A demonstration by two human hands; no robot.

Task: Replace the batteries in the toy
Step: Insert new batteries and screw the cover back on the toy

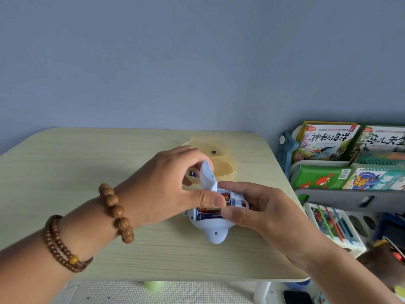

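A pale blue toy (213, 232) lies upside down on the light wooden table (109, 167), its battery bay open with batteries (208, 213) inside. My left hand (166, 187) pinches the toy's pale blue battery cover (207, 175), tilted upright above the bay, thumb resting at the bay's edge. A dark battery (192, 173) shows under the left fingers; whether the hand holds it is unclear. My right hand (258, 213) grips the toy's right side, thumb and forefinger on the shell.
A translucent yellow container (221, 159) stands just behind the hands. Right of the table a shelf (328, 194) holds picture books (324, 141). A white basket (335, 229) with coloured sticks sits lower right. A green cup (153, 285) stands on the floor.
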